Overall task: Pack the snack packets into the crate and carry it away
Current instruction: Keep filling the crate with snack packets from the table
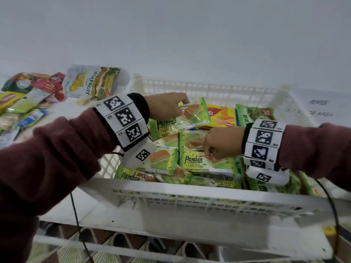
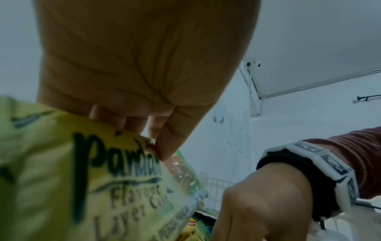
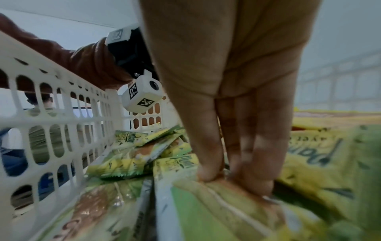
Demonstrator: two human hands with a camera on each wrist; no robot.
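Observation:
A white slatted crate (image 1: 190, 186) stands on the white table and holds several green Pandan layer cake packets (image 1: 205, 164). My left hand (image 1: 183, 106) pinches one Pandan packet (image 1: 180, 120) by its top edge and holds it tilted above the packets at the crate's middle. In the left wrist view the thumb and fingers (image 2: 164, 146) clamp that packet (image 2: 92, 179). My right hand (image 1: 210, 153) reaches in from the right. Its straight fingers (image 3: 208, 163) press down on a packet (image 3: 216, 212) lying flat in the crate near the crate wall (image 3: 62, 114).
Loose snack packets lie on the table to the left, among them a jackfruit bag (image 1: 91, 82) and a mixed pile (image 1: 24, 99). A yellow wafer packet (image 1: 221, 115) and dark green packets (image 1: 254, 114) fill the crate's far side. A labelled sheet (image 1: 319, 107) lies to the right.

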